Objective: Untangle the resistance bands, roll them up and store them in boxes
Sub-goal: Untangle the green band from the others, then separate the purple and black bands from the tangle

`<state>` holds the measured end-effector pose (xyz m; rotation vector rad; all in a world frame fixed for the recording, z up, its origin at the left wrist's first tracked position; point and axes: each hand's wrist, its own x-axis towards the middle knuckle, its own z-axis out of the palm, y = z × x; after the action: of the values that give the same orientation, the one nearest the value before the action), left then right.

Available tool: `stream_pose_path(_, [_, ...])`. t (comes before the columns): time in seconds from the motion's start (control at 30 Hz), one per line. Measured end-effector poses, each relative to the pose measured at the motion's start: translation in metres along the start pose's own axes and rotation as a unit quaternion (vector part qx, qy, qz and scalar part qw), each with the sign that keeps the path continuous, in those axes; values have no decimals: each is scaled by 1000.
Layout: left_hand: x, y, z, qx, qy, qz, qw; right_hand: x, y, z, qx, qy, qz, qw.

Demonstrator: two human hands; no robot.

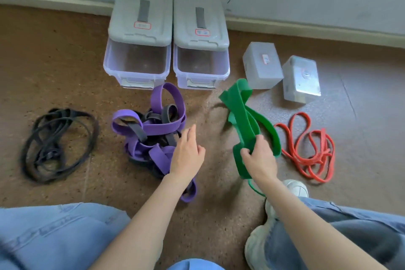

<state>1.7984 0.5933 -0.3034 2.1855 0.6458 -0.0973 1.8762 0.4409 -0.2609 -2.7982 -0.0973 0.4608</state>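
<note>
A wide green band (245,120) hangs lifted off the floor, and my right hand (259,159) grips its lower part. My left hand (188,152) hovers with relaxed fingers over the right side of a tangled heap of purple and dark grey bands (153,131). A thin black band pile (58,143) lies at the far left. A thin red band (311,147) is coiled loosely on the floor at the right. Two clear boxes with grey lids pushed back, the left one (137,61) and the right one (201,68), stand side by side against the wall.
Two small frosted lidded boxes (262,66) (301,79) lie right of the big ones. My knees in blue jeans fill the bottom corners, and a white shoe (295,188) sits below the red band. The floor is brown and speckled.
</note>
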Motion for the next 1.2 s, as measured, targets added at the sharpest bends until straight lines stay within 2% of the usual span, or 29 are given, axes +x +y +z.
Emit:
stream_pose_path(0.03, [2, 2, 7, -12, -34, -10, 999, -3, 7, 6, -38, -85, 5, 996])
stream_pose_path(0.1, [9, 3, 20, -40, -89, -40, 994, -11, 18, 20, -124, -271, 9, 955])
stream_pose_path(0.13, [12, 3, 26, -69, -107, -69, 990, -12, 22, 25, -143, -310, 17, 940])
stream_pose_path(0.17, [16, 2, 32, -101, -124, -104, 982, -11, 26, 26, -130, -309, 32, 942])
stream_pose_path(0.23, [22, 2, 46, -126, -165, -155, 966, -2, 31, 22, -53, -246, 59, 966])
stream_pose_path(0.33, [23, 12, 70, -123, -198, -171, 957, 20, 41, 15, 16, -61, 76, 995])
stream_pose_path(0.4, [22, 20, 85, -91, -205, -149, 963, 36, 54, 10, 17, 8, 142, 990])
stream_pose_path(0.47, [21, 24, 94, -51, -210, -138, 966, 51, 71, 11, 4, -24, 203, 979])
stream_pose_path(0.57, [28, 19, 95, 1, -179, -149, 973, 73, 93, 17, -8, -67, 225, 972])
stream_pose_path(0.7, [39, 17, 92, 66, -188, -135, 971, 86, 90, 31, 81, -82, 235, 965])
stream_pose_path(0.77, [40, 19, 95, 59, -204, -134, 968, 81, 79, 38, 85, -105, 178, 975])
stream_pose_path(0.83, [40, 21, 99, 54, -216, -137, 965, 75, 65, 47, 73, -140, 85, 984])
stream_pose_path(0.97, [36, 17, 96, -6, -222, -147, 964, 65, 32, 59, 135, -187, -16, 973])
stream_pose_path(1.0, [34, 14, 92, -41, -229, -151, 961, 61, 30, 61, 136, -182, -3, 974])
stream_pose_path(1.07, [30, 8, 81, -69, -249, -149, 955, 57, 35, 59, 128, -155, 84, 976])
stream_pose_path(1.13, [30, 2, 72, -28, -260, -144, 954, 53, 44, 52, 99, -140, 157, 973])
stream_pose_path(1.2, [31, 3, 67, 2, -249, -158, 955, 52, 48, 40, 88, -129, 170, 973])
